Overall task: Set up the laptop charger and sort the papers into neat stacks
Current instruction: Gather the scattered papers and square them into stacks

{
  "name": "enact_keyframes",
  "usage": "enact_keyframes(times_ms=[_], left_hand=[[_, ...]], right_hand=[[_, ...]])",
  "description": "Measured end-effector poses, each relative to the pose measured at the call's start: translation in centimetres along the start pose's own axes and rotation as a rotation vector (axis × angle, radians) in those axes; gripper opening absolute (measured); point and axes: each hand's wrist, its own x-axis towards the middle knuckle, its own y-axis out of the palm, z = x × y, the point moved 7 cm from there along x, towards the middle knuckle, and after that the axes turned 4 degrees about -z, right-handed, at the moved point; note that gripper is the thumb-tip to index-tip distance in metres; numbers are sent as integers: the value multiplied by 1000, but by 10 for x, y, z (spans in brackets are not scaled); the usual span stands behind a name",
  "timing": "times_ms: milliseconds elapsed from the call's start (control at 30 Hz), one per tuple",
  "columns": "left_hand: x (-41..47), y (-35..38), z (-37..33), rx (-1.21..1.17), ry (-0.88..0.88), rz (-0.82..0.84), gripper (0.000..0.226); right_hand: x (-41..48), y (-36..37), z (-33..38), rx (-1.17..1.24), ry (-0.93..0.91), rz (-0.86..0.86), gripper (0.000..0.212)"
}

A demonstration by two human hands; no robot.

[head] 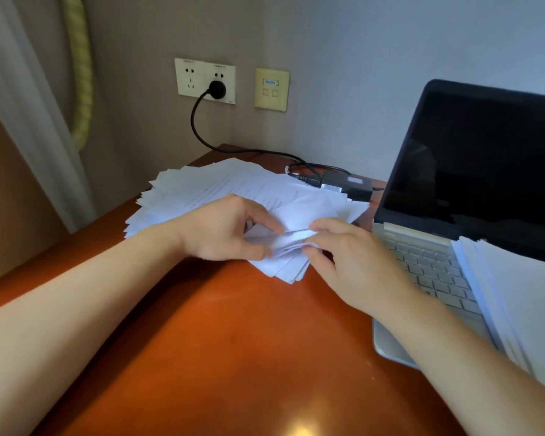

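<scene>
Where sheets overlap, hidden: most pages of the loose papers (221, 187) are covered by others, and their print is too faint to read.
Cut off: the laptop (472, 158) runs past the frame at 3 o'clock, as does the stack of paper (516, 294) lying on its keyboard.
Hard to tell: the thin lead from the charger brick (348, 184) passes behind the dark screen, so I cannot tell whether it is plugged into the laptop.
Left hand (224, 228): at the desk's centre, thumb and curled fingers pinching the near edge of a few sheets.
Right hand (350, 262): just toward 3 o'clock of the left, fingers curled on the same sheets' other edge.
Papers: one fanned spread from 10 to 12 o'clock on the desk (217, 341), one squarer stack at 3 o'clock; sheets too many to count.
Charger: one brick at 1 o'clock, touching the spread's far edge; one black plug (217, 88) sits in the right outlet of the double wall socket (191, 77) at 12 o'clock.
Counts: two hands, one laptop, two outlets, one data plate (271, 89).
</scene>
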Motion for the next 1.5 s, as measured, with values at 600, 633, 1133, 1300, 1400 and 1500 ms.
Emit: enact_keyframes(times_ms=[600,633,1133,1300,1400,1500], left_hand=[[0,-22,-3,-191,-35,-284,30],[0,-21,-4,-186,-26,-273,28],[0,-14,0,-128,-21,-224,21],[1,-15,5,-105,-45,-218,19],[1,-12,4,-104,-45,-186,15],[0,-10,4,-88,-41,-159,13]], right_hand=[[2,-14,6,124,-181,-274,16],[2,-15,4,149,-157,-286,14],[5,-9,-14,410,-15,-224,24],[3,-8,-15,186,-25,-112,19],[-1,-2,-7,122,-36,97,46],[-5,-3,6,78,-113,184,51]])
